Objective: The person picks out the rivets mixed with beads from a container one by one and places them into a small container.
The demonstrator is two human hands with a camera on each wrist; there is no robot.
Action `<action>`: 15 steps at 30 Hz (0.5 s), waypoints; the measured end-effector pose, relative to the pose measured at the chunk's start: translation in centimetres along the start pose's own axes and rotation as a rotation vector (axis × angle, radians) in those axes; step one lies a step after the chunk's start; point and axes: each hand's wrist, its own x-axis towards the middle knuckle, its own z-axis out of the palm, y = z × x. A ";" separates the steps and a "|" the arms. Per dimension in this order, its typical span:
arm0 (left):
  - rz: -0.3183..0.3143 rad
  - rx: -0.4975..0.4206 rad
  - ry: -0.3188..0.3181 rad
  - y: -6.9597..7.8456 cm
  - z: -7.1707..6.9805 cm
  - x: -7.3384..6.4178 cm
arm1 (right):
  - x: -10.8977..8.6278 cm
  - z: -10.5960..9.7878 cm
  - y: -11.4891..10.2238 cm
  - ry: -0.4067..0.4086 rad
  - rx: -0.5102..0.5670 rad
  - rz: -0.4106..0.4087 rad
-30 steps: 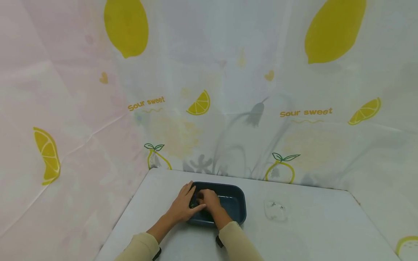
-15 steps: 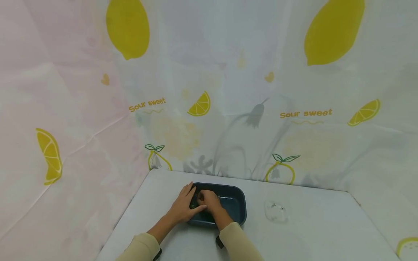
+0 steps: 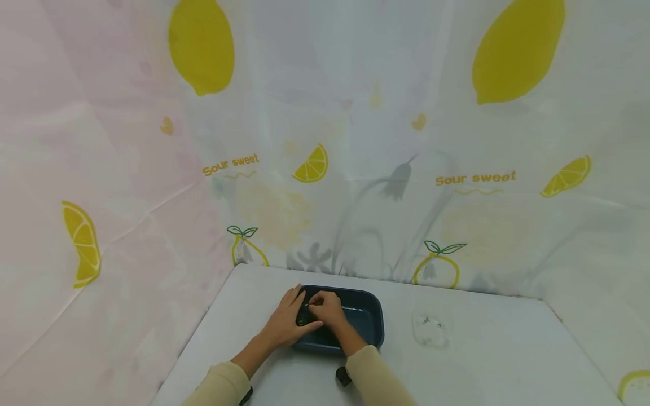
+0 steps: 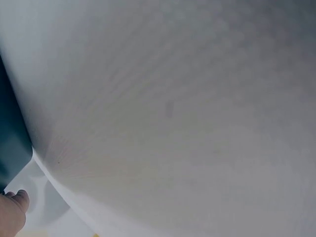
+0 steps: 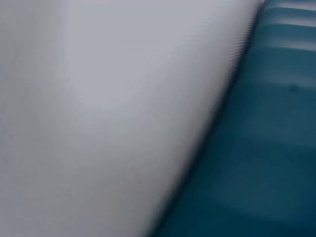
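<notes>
Orange lettering (image 3: pixel 231 163) reads "Sour sweet" on the lemon-printed backdrop (image 3: pixel 355 135), above the far left corner of the surface (image 3: pixel 497 355); a second print (image 3: pixel 475 178), nearer the far right corner, repeats it.

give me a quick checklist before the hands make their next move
1. Tray sitting on the table: ok.
2. Left hand at the tray's left end: ok, fingers spread.
3. Right hand holding something: cannot tell, grip too small to see.
4. Dark thing between the hands identified: cannot tell, mostly hidden.
5. Clear flat item apart from the tray: ok, right of it.
6. Right wrist view showing that hand: not ok.
</notes>
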 end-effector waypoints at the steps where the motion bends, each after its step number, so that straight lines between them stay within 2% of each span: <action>1: 0.001 0.002 -0.008 0.0 0.1 0.0 | -0.1 -0.2 -0.1 -0.003 0.025 0.011; 7: -0.013 0.007 -0.014 0.1 0.2 0.1 | 0.0 -1.7 -0.3 -0.046 0.196 0.077; 11: -0.009 0.008 0.003 -0.2 0.1 0.1 | 0.2 -3.1 -0.8 -0.079 0.207 0.099; 15: -0.002 0.001 0.014 -0.3 0.3 0.0 | 0.3 -4.8 -1.4 -0.075 0.231 0.133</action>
